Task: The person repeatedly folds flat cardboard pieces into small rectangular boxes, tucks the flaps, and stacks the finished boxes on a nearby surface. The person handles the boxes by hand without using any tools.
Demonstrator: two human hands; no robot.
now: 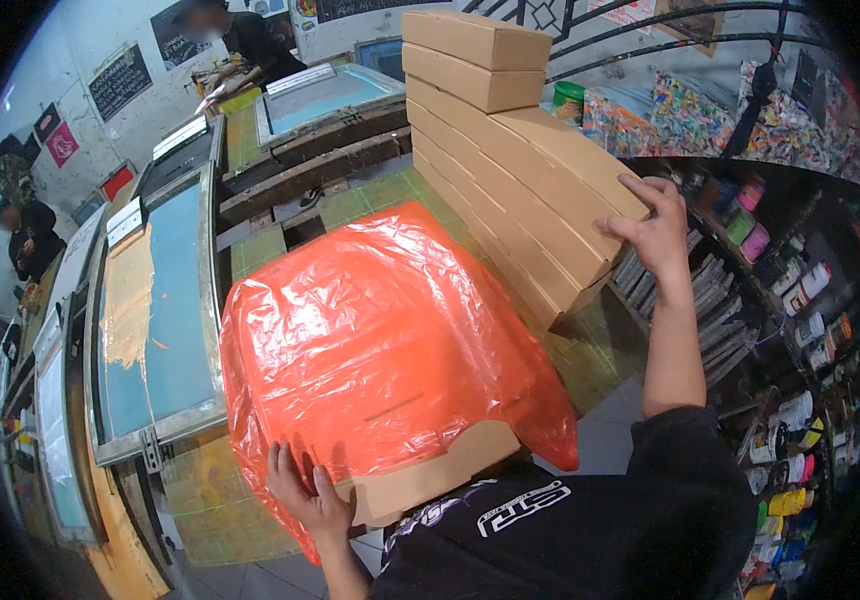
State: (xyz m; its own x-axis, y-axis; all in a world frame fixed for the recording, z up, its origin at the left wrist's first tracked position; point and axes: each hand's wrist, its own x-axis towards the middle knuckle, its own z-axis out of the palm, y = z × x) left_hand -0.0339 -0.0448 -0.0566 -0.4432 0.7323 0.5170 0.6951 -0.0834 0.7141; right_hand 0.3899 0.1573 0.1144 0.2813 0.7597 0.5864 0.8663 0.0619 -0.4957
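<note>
A glossy orange-red plastic bag (350, 340) lies spread over the near middle of the work surface. A brown cardboard edge (440, 470) shows at the bag's near side, close to my body; the rest of what lies under the plastic is hidden. My left hand (312, 500) rests on the near left part of the bag, fingers spread. To the right, flat cardboard boxes (510, 190) are piled in a long stack, with two shorter boxes (475, 55) on its far end. My right hand (658, 228) touches the near top corner of this stack, thumb and fingers apart.
Framed printing screens (178, 290) stand on the left, one smeared with tan ink. Wooden rails (315, 175) run behind the bag. Shelves of paint bottles (790, 415) fill the right side. Two people (255, 45) are at the far left, away from my hands.
</note>
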